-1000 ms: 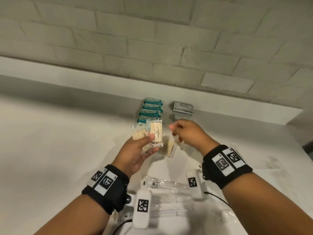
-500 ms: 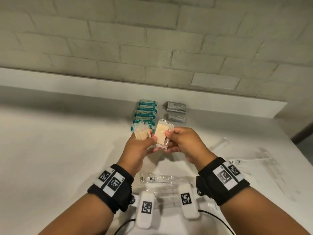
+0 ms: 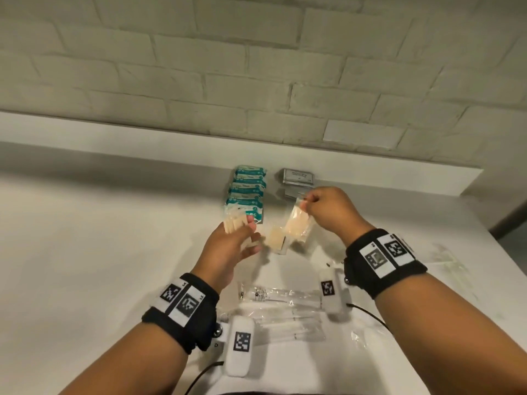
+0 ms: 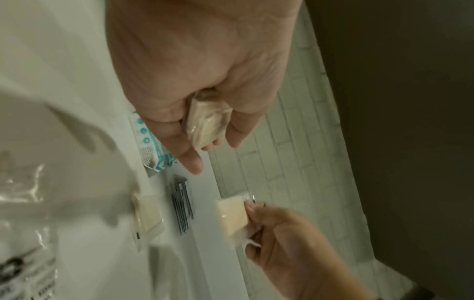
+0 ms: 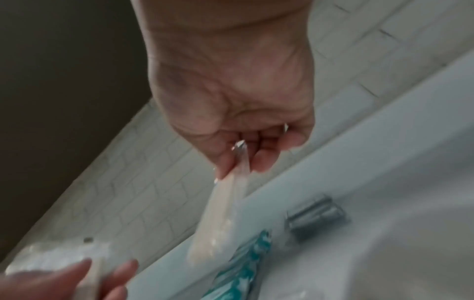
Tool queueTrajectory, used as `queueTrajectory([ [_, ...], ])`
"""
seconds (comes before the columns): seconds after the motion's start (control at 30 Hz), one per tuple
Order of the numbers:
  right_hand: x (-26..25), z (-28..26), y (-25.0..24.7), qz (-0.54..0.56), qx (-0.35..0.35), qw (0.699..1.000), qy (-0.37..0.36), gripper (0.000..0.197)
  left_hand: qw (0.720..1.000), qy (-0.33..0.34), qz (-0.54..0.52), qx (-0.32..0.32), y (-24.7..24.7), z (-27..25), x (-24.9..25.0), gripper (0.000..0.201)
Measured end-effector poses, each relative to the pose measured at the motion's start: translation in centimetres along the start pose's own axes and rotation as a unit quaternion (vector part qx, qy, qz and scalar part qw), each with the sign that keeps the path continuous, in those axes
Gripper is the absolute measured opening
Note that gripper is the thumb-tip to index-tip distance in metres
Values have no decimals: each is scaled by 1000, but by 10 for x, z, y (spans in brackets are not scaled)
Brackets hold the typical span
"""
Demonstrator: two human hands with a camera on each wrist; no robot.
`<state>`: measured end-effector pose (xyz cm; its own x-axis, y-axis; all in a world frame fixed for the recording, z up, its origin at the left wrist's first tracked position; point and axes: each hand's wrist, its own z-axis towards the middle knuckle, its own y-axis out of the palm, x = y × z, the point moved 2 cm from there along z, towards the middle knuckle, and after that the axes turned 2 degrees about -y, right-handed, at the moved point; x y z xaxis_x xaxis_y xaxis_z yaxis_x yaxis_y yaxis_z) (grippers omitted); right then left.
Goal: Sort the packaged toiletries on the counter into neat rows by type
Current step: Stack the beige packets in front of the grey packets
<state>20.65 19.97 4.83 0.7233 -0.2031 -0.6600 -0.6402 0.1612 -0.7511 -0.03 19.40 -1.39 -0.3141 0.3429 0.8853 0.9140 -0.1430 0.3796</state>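
My left hand [image 3: 242, 233] grips a small stack of cream soap packets [image 3: 233, 223], clearly visible in the left wrist view [image 4: 207, 121]. My right hand [image 3: 309, 202] pinches the top edge of one clear-wrapped soap packet [image 3: 298, 228], which hangs above the counter [image 3: 114, 266]; the right wrist view shows it [image 5: 223, 213] dangling from thumb and finger. Another soap packet [image 3: 276, 243] lies flat on the counter between my hands. Behind them, a row of teal packets [image 3: 248, 192] runs toward the wall, with grey packets [image 3: 298, 178] in a row to its right.
Clear toothbrush packets [image 3: 279, 297] lie near the front edge between my wrists, and more clear wrappers [image 3: 447, 258] lie at the right. A raised white ledge [image 3: 370, 172] and a brick wall close off the back. The counter's left side is bare white surface.
My right hand has taken one soap packet from the left hand's stack and carried it to the right, where it hangs by its top edge. The left hand kept the other packets.
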Motion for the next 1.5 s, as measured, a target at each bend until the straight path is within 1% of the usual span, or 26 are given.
queueTrajectory([
  [0.1,3,17,12,-67,-41,997,5,18,995,-55,-87,-5,-10,2,2,21],
  [0.17,1,26,27,-109,-77,991,-1,22,992,-74,-95,-22,-14,2,2,23],
  [0.27,4,37,50,-114,-124,985,22,27,994,-70,-75,-23,-19,4,2,26],
  [0.33,10,43,61,-148,-126,981,20,26,996,-61,-67,-5,-22,5,3,29],
  [0.4,11,46,64,-169,-84,982,8,23,996,-55,-69,8,-27,7,3,30],
  [0.43,9,46,64,-148,-66,987,-6,20,996,-54,-70,11,-28,7,3,27],
  [0.47,5,45,63,-90,-63,994,-16,17,996,-54,-68,13,-29,9,2,25],
  [0.5,0,40,62,-9,-77,997,-20,16,996,-54,-65,13,-29,9,2,23],
  [0.53,-7,32,60,69,-107,992,-18,16,997,-54,-61,12,-27,11,1,23],
  [0.57,-15,23,58,125,-140,982,-23,15,997,-54,-56,10,-25,11,0,25],
  [0.63,-23,9,56,164,-195,966,-46,12,998,-50,-46,1,-17,12,0,27],
  [0.7,-24,-1,54,169,-201,963,-60,15,998,-47,-38,-13,-7,11,0,28],
  [0.77,-22,-4,50,185,-180,964,-61,12,998,-45,-39,-19,-2,10,0,31],
  [0.83,-22,-8,39,210,-157,963,-60,5,997,-58,-48,-23,0,10,0,39],
  [0.87,-22,-9,34,221,-154,961,-60,5,996,-65,-54,-24,0,10,0,39],
  [0.97,-23,-15,24,226,-185,954,-67,11,996,-58,-55,-37,1,6,3,26],
  [1.03,-25,-20,24,233,-190,952,-62,12,996,-40,-35,-78,7,0,5,24],
  [1.1,-27,-24,29,210,-176,960,-51,15,994,-23,-11,-111,15,-5,7,22],
  [1.17,-31,-29,34,182,-154,970,-48,14,995,1,4,-104,19,-8,10,20],
  [1.23,-33,-31,32,208,-123,970,-30,9,996,26,7,-85,18,-8,13,17],
  [1.27,-34,-32,28,245,-119,962,-18,6,996,33,8,-79,17,-8,14,17],
  [1.33,-35,-36,21,305,-146,941,-8,12,996,46,10,-72,12,-10,15,18],
  [1.37,-35,-38,18,295,-165,941,-17,13,997,50,10,-66,10,-10,15,18],
  [1.43,-36,-42,17,234,-181,954,-40,9,997,51,7,-58,10,-12,15,18],
  [1.5,-36,-43,22,189,-161,968,-37,8,997,52,10,-55,10,-13,15,17],
])
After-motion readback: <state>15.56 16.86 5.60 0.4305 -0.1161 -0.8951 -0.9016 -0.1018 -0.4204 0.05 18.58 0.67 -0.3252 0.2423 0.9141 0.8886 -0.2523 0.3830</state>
